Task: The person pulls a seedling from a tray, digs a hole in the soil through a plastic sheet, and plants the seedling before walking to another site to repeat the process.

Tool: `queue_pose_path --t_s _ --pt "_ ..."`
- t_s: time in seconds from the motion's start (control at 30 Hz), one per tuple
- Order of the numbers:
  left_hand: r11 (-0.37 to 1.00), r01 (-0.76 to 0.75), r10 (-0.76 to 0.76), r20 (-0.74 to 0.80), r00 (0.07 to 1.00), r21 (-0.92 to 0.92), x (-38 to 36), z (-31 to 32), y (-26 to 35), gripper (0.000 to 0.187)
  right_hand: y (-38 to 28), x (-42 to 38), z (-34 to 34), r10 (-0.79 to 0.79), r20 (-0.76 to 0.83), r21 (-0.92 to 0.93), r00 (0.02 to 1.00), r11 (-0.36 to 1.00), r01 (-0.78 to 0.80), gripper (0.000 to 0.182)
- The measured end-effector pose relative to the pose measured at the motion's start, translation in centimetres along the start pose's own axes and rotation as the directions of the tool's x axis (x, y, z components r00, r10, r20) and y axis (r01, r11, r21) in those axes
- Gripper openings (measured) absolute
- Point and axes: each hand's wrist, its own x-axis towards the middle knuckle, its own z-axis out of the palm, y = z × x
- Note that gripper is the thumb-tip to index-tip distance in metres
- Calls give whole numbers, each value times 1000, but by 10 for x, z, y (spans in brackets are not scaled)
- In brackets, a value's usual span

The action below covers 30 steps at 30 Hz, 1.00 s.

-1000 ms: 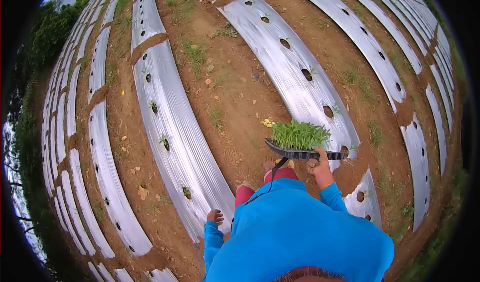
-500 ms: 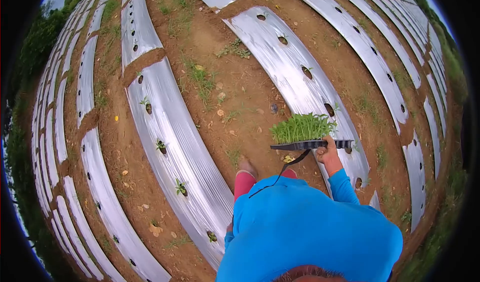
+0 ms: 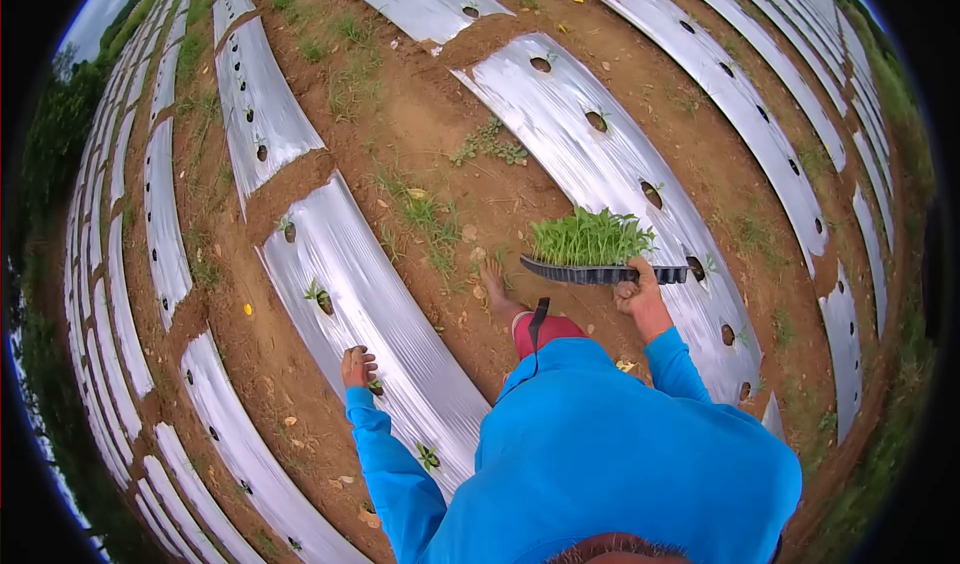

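Observation:
My right hand [image 3: 640, 289] grips the right end of a black seedling tray [image 3: 590, 272] and holds it level in front of my body. Dense green seedlings [image 3: 590, 236] stand upright in the tray's left and middle part. My left hand [image 3: 358, 366] is stretched out over the left plastic-covered bed [image 3: 400, 334], beside a planting hole with a small plant [image 3: 376, 387]. Its fingers are slightly apart, and I see nothing in them. Another young plant [image 3: 318, 292] sits in a hole farther up the same bed, and one more [image 3: 428, 456] is nearer to me.
The right bed [image 3: 610, 154] has silver plastic with a row of holes. Between the beds runs a bare soil path [image 3: 400, 94] with weeds [image 3: 430, 219] and dry leaves. My bare foot [image 3: 495, 284] is on this path. More silver-covered rows [image 3: 170, 224] curve away on both sides.
My left arm has come into view and reached out over the left bed. One foot has moved forward on the path. The tray stays in my right hand, shifted slightly left and up.

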Motion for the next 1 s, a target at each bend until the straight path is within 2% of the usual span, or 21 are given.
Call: queue_pose_path --t_s 0.03,0.1,0.13,0.17,0.2,0.23,0.3,0.4,0.5,0.67,0.73,0.77,0.83,0.9,1.0 --pt "999 34 -34 1 999 23 10 0 0 32 9 13 21 17 -51 15 999 1000 -17 31" --pt "971 233 -230 -46 972 47 40 1 -23 33 16 37 82 41 -126 57 991 998 -34 30" --pt "909 415 -416 -12 909 -45 59 -5 -57 36 18 65 96 111 -38 57 993 992 -109 30" --pt "847 529 -530 -9 848 -47 62 -5 -86 40 21 81 117 125 -109 80 986 990 -116 31" --pt "754 657 -657 3 754 12 52 5 -89 40 28 94 143 143 -176 104 974 987 -126 32" --pt "726 681 -688 90 720 98 45 12 -88 39 35 104 169 160 -236 127 959 983 -133 32" --pt "684 697 -728 132 673 214 35 20 -83 39 41 115 215 139 -181 104 974 987 -122 34" --pt "673 690 -734 126 667 267 53 26 -52 39 51 125 291 111 -128 83 985 991 -101 31" --pt "700 661 -706 119 698 272 112 27 -11 39 57 148 357 109 -162 65 981 993 -99 30" --pt "804 522 -577 162 800 285 260 34 67 39 73 187 467 37 -154 -29 987 999 -42 27" --pt "825 521 -557 165 814 219 332 26 101 38 84 210 506 30 -121 -54 992 998 -37 27" --pt "838 515 -542 172 823 179 368 24 122 38 83 224 532 0 -128 -61 992 998 -8 26" --pt "770 638 -629 142 764 -22 435 6 165 38 98 226 586 -37 -159 -76 987 997 25 26" --pt "808 589 -578 162 800 -22 501 -7 221 39 102 248 630 -30 -109 -100 994 995 19 26" --pt "903 429 -420 196 886 -4 570 -22 321 39 118 262 697 -39 -58 -77 998 996 35 26"
